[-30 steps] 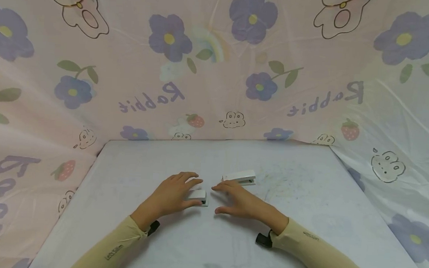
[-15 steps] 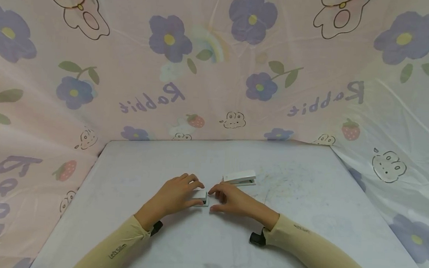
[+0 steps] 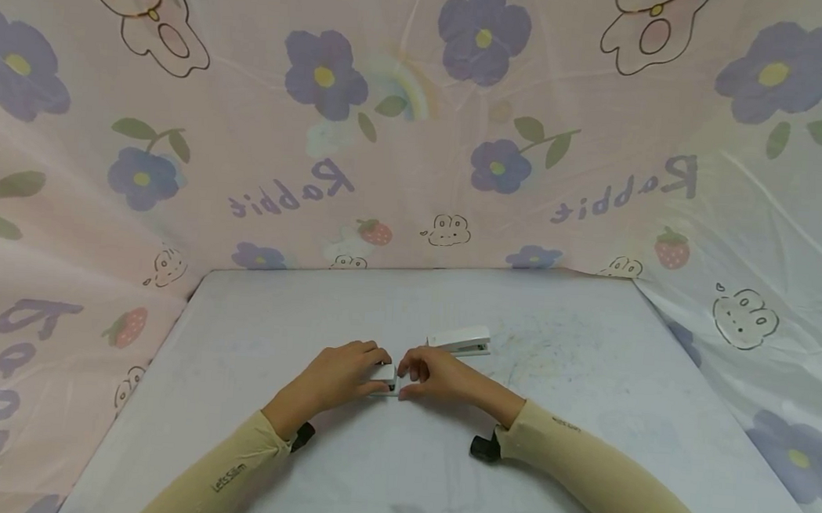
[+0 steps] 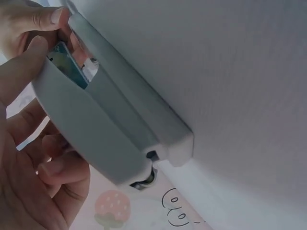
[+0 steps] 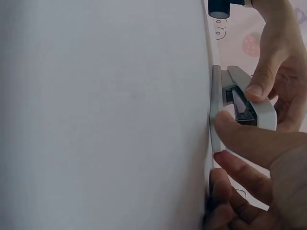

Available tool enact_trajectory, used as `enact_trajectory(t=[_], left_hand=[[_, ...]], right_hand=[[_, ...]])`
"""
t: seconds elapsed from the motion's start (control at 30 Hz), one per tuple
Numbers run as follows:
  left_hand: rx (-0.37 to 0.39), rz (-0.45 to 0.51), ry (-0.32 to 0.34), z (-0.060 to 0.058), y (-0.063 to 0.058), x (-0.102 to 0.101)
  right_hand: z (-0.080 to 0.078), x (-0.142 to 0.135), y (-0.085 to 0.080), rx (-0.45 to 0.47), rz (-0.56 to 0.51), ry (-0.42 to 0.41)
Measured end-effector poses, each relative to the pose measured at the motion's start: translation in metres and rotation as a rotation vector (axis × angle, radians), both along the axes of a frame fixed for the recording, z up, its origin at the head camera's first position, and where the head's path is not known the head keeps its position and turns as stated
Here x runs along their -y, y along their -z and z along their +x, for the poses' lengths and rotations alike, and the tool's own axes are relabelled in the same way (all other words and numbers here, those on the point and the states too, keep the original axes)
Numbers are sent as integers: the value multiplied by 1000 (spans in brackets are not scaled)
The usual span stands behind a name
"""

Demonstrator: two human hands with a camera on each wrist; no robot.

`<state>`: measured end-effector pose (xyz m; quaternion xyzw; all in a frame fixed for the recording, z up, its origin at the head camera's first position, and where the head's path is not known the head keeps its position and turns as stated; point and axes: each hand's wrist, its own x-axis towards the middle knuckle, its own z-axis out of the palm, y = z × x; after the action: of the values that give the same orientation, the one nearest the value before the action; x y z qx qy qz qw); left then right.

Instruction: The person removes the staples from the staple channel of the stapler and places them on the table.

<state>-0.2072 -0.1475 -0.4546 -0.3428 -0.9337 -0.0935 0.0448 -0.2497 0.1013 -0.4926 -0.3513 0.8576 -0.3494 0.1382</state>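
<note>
Stapler (image 3: 381,373) rests mid-desk, well in from the far edge of the desk (image 3: 274,303). The left hand (image 3: 336,373) clamps its top arm between thumb and fingers; the right hand (image 3: 442,376) pinches the base's open end. Steady work seems to call for a level base and fingertips outside the gap. Toward the left edge there is room; the second stapler (image 3: 458,339) limits moves toward the far right corner.
</note>
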Motion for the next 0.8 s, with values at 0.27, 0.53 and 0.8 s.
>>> enact_trajectory(t=[0.27,0.53,0.8], left_hand=[[-12,-6,1,-4,4,-1],[-49,-10,7,-4,7,-2],[-87,-15,1,-2,7,-3]], right_hand=[[-4,4,3,4,-34,-19],[-1,8,0,27,-36,-3],[0,10,-2,97,-43,22]])
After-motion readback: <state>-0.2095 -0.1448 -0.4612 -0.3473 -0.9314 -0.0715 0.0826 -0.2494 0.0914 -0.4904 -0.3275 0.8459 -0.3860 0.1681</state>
